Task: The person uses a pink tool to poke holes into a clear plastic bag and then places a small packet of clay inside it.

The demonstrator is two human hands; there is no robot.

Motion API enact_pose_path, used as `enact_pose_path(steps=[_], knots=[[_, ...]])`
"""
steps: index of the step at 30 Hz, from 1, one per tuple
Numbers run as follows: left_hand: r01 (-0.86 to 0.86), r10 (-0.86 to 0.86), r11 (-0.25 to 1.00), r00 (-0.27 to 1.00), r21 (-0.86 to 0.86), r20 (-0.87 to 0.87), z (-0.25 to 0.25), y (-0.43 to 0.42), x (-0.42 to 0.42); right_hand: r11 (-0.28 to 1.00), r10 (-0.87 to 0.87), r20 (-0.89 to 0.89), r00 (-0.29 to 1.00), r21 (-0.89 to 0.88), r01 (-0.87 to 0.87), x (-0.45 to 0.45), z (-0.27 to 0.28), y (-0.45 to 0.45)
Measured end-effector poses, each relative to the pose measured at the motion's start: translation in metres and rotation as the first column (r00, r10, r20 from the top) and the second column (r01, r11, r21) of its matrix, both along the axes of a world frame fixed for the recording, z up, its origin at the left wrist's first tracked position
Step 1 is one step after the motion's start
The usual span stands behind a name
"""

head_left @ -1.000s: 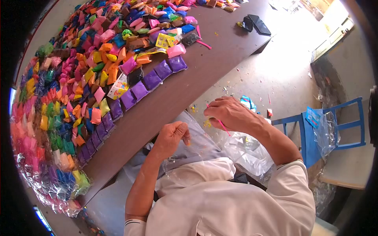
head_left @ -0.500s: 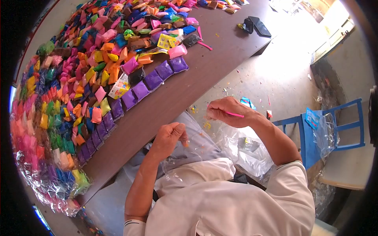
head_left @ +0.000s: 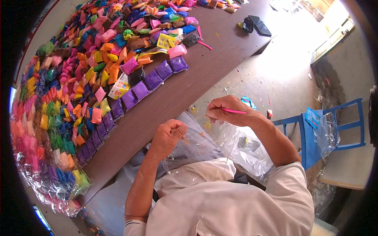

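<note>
The left hand [head_left: 169, 135] was over the lap w/ its fingers curled together at the edge of a thin clear bag [head_left: 195, 148] (hard to tell how firmly, the film being see-through), while the right hand [head_left: 228, 111], just beyond the table [head_left: 169, 106] edge, had its fingers bent & bunched w/ a pink stick [head_left: 234, 111] lying across it toward the wrist. The clear bag was btwn the hands, above the lap; a row of purple packets [head_left: 152, 80] ran along the table beside a multicol. pile of packets [head_left: 104, 57], w/ a blue chair [head_left: 311, 145] off to the R.
</note>
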State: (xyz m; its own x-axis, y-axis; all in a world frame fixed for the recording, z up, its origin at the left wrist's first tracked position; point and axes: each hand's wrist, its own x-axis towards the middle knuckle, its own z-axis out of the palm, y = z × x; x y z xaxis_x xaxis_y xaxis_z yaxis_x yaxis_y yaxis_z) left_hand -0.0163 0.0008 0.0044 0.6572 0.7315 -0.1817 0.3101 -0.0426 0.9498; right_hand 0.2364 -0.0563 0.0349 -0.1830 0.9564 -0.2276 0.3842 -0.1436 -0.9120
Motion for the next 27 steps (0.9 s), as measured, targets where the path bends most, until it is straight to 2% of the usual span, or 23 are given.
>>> enact_pose_path(steps=[2, 5, 8, 11, 14, 17, 20, 27], knots=[[-0.009, 0.008, 0.999, 1.0, 0.039, 0.021, 0.004, 0.0, 0.002, 1.0, -0.001, -0.018, 1.0, -0.013, 0.001, 0.0, 0.002, -0.001], [0.033, -0.038, 0.959, 0.999, 0.281, 0.012, -0.002, 0.006, 0.001, 0.996, 0.011, -0.024, 1.0, -0.084, -0.013, 0.0, 0.007, -0.001], [0.019, -0.019, 0.944, 1.0, 0.329, -0.001, 0.005, 0.006, 0.004, 0.997, 0.014, -0.033, 0.999, -0.069, -0.016, 0.0, 0.007, -0.003], [0.017, -0.009, 0.919, 1.0, 0.395, -0.024, 0.006, 0.008, 0.007, 0.999, 0.008, -0.01, 1.0, 0.039, -0.007, 0.002, -0.003, -0.004], [0.026, 0.01, 0.911, 0.996, 0.412, -0.086, 0.017, 0.005, 0.013, 0.992, 0.029, 0.087, 0.996, 0.123, -0.039, 0.003, -0.009, -0.004], [0.061, -0.017, 0.893, 0.995, 0.445, -0.103, 0.018, 0.006, 0.017, 0.992, 0.032, 0.06, 0.998, 0.119, -0.039, 0.003, -0.001, -0.005], [0.073, -0.036, 0.908, 0.995, 0.413, -0.096, 0.023, 0.007, 0.021, 0.998, -0.049, -0.017, 0.999, -0.039, 0.049, 0.005, -0.013, -0.004], [0.15, -0.117, 0.925, 0.986, 0.348, -0.116, 0.031, 0.009, 0.027, 0.999, -0.034, -0.126, 0.991, -0.021, 0.032, 0.007, -0.011, -0.006]])
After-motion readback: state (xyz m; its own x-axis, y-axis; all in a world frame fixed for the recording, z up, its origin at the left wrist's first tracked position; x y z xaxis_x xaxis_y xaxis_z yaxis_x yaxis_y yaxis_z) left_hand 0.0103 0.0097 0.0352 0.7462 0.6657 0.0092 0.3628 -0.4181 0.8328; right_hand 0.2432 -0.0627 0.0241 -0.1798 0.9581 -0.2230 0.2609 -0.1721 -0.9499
